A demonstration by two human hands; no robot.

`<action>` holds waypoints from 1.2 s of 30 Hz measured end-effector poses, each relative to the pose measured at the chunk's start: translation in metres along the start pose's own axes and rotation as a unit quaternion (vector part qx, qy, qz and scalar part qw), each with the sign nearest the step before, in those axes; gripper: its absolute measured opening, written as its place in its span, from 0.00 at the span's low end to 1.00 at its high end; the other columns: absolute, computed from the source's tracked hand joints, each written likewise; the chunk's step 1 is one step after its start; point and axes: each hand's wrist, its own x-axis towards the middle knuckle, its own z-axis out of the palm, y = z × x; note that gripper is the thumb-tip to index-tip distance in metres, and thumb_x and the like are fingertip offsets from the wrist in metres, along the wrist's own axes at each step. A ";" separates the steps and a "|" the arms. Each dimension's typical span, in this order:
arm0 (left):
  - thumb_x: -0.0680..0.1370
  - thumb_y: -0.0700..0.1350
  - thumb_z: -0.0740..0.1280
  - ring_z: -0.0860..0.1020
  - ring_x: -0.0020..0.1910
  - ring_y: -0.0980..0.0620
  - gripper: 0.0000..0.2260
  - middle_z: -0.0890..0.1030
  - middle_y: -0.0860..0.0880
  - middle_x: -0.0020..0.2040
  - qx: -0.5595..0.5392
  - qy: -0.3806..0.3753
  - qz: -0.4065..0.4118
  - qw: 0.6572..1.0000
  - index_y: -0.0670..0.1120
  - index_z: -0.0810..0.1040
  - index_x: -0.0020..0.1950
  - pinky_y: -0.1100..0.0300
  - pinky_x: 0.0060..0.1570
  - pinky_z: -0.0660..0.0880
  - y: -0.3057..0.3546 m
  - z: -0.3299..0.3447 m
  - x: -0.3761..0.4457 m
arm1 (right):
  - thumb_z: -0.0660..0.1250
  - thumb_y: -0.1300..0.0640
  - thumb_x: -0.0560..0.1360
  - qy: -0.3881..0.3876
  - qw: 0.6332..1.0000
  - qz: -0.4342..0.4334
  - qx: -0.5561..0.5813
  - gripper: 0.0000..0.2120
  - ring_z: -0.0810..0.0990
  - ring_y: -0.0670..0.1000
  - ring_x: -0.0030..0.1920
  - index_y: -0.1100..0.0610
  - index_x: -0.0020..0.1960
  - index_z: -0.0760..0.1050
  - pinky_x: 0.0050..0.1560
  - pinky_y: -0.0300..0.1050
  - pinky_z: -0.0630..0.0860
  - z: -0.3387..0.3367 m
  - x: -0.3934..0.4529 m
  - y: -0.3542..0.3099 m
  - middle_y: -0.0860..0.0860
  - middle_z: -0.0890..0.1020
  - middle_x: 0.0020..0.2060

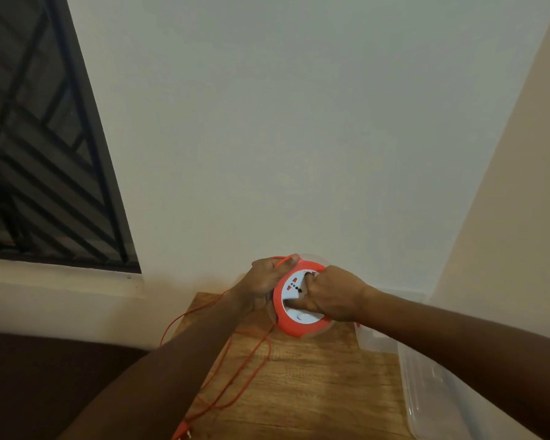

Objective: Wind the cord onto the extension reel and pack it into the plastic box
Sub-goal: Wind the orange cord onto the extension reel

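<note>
A round orange extension reel (294, 325) with a white socket face is held upright above the far end of the wooden table (299, 392). My left hand (264, 284) grips its left rim, with the thin orange cord (235, 376) passing under the thumb. My right hand (334, 295) is curled over the white face, fingers tucked into its recesses. The cord runs in loose loops down across the table, and its plug (185, 431) lies at the near edge. A clear plastic box (426, 392) stands on the right of the table.
A pale wall rises straight ahead and another closes in on the right. A dark barred window (38, 154) with a ledge is at the left. Below it sits something dark brown (45, 376) beside the table.
</note>
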 end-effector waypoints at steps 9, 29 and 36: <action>0.73 0.65 0.71 0.88 0.51 0.45 0.21 0.90 0.51 0.51 -0.020 0.137 0.095 0.986 0.51 0.85 0.57 0.47 0.52 0.86 0.001 0.022 0.011 | 0.57 0.36 0.77 0.200 0.679 0.513 0.485 0.33 0.79 0.59 0.61 0.48 0.78 0.56 0.57 0.55 0.77 0.016 0.031 -0.044 0.54 0.77 0.67; 0.74 0.63 0.70 0.88 0.47 0.39 0.23 0.89 0.40 0.51 0.015 0.048 0.019 0.999 0.44 0.86 0.55 0.46 0.49 0.85 0.007 -0.007 0.008 | 0.72 0.58 0.72 0.172 0.800 0.338 0.465 0.18 0.72 0.56 0.66 0.43 0.59 0.78 0.57 0.51 0.78 0.000 -0.001 -0.058 0.51 0.64 0.72; 0.77 0.59 0.70 0.87 0.43 0.42 0.20 0.88 0.38 0.52 -0.003 0.023 0.006 1.000 0.43 0.86 0.55 0.52 0.42 0.85 0.001 -0.002 0.008 | 0.72 0.51 0.76 0.009 0.992 0.092 0.091 0.30 0.75 0.61 0.63 0.44 0.74 0.65 0.46 0.52 0.80 -0.012 -0.027 0.014 0.58 0.60 0.76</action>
